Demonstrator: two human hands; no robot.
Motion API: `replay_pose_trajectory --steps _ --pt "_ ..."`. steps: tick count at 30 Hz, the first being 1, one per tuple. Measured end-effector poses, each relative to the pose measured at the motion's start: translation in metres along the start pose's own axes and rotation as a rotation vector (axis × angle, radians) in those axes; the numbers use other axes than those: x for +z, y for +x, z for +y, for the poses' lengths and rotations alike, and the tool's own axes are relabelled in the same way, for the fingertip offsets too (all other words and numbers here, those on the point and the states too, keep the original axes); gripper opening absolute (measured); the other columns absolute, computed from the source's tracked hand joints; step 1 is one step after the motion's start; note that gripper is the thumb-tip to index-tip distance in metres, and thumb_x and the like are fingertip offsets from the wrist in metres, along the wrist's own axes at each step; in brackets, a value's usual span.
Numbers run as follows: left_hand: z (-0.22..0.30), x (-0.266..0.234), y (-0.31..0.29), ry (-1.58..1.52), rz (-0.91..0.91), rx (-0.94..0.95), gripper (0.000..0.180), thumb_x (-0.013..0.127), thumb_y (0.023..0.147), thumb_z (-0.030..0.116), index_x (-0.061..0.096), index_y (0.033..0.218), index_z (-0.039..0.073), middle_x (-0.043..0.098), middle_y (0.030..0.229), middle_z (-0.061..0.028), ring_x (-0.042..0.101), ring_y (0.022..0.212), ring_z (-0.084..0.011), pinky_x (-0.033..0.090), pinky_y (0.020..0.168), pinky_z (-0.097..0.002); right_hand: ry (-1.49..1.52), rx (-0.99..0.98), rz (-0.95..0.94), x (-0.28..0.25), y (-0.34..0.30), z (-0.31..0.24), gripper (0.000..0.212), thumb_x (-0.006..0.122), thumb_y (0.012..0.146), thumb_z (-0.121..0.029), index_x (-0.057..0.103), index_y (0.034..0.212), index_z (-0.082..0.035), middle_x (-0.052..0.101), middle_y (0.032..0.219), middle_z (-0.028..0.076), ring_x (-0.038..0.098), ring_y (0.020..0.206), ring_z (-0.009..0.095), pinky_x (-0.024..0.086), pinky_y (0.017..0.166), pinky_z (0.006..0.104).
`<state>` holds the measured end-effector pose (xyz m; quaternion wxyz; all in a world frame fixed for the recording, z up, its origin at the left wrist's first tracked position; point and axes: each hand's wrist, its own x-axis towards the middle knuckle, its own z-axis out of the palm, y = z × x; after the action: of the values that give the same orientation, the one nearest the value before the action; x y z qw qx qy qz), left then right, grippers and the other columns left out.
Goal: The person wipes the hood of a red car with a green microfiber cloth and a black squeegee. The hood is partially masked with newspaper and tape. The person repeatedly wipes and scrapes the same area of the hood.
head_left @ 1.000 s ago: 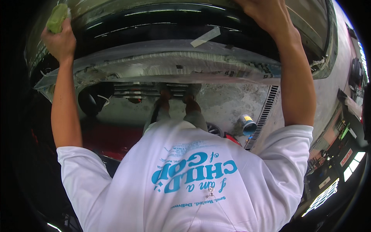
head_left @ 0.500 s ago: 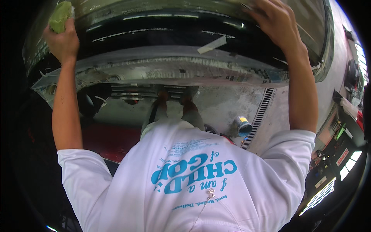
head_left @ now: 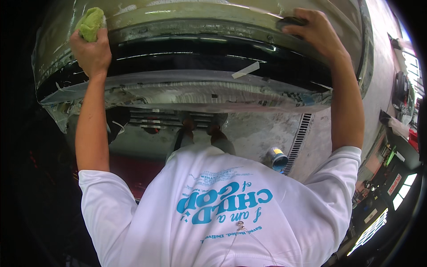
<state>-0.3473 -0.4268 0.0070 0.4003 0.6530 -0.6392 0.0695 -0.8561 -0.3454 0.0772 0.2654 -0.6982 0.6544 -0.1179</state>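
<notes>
Both arms reach to the far side, over a curved olive panel (head_left: 195, 18) with a glossy black band (head_left: 178, 57) along its near side. Left hand (head_left: 92, 55) at far left: fingers curled around a crumpled green cloth (head_left: 92, 23), which stands up past the fingertips over the left part of the panel. Right hand (head_left: 319, 33) at far right: thumb and fingers pinching a dark block (head_left: 291, 23) at the panel's right part (a little blurred; cannot tell whether its underside touches). Hands well apart. Between them, on the nearer side, a pale strip (head_left: 246, 70) slants across the black band's near edge. Nearer again, a whitish masking sheet (head_left: 178, 91) hangs along the panel. Below, right of the legs: a blue tin (head_left: 278, 159) on the concrete floor (head_left: 255, 131), just beside a drain grate (head_left: 299, 141).
</notes>
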Motion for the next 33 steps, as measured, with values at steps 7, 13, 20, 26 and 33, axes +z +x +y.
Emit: replay_pose_trajectory --steps 7,13,20,26,33 --pt "-0.007 -0.009 -0.007 0.057 -0.008 -0.004 0.063 0.077 0.084 0.041 0.056 0.127 -0.001 0.061 0.123 -0.0231 0.06 0.115 -0.0424 0.047 0.1 -0.0497 -0.036 0.109 -0.209 -0.01 0.024 -0.092 0.032 0.084 0.08 -0.015 0.077 0.109 -0.002 0.076 0.094 0.019 0.07 0.082 0.029 0.056 0.079 0.0422" --pt "-0.004 0.0 -0.004 0.039 0.014 0.0 0.064 0.077 0.084 0.041 0.057 0.127 -0.001 0.061 0.123 -0.0235 0.059 0.115 -0.043 0.047 0.101 -0.0494 0.023 0.02 -0.183 0.0 0.039 -0.088 0.034 0.083 0.084 -0.023 0.078 0.112 -0.005 0.075 0.085 0.019 0.068 0.073 0.022 0.054 0.072 0.0392" --pt "0.0 -0.003 -0.003 0.023 0.014 0.028 0.063 0.077 0.084 0.042 0.057 0.125 -0.002 0.06 0.123 -0.0236 0.059 0.114 -0.0428 0.046 0.101 -0.049 -0.162 0.027 -0.219 -0.005 0.044 -0.043 0.031 0.086 0.081 -0.026 0.073 0.097 -0.002 0.067 0.081 0.01 0.059 0.071 0.021 0.049 0.07 0.0388" --pt "0.001 -0.008 -0.007 0.054 0.011 -0.053 0.061 0.077 0.083 0.039 0.057 0.124 -0.002 0.061 0.122 -0.0224 0.06 0.114 -0.0422 0.047 0.099 -0.0492 -0.108 -0.135 -0.174 0.01 0.044 -0.055 0.033 0.088 0.081 -0.027 0.071 0.092 -0.001 0.064 0.076 0.007 0.052 0.065 0.017 0.046 0.066 0.0389" --pt "0.01 -0.004 -0.006 0.075 -0.018 -0.025 0.06 0.076 0.083 0.037 0.055 0.126 0.0 0.06 0.124 -0.0239 0.058 0.115 -0.0447 0.047 0.1 -0.0516 0.03 -0.131 -0.105 0.028 0.041 -0.074 0.034 0.087 0.081 -0.028 0.076 0.102 -0.003 0.075 0.087 0.015 0.069 0.074 0.025 0.054 0.071 0.0419"
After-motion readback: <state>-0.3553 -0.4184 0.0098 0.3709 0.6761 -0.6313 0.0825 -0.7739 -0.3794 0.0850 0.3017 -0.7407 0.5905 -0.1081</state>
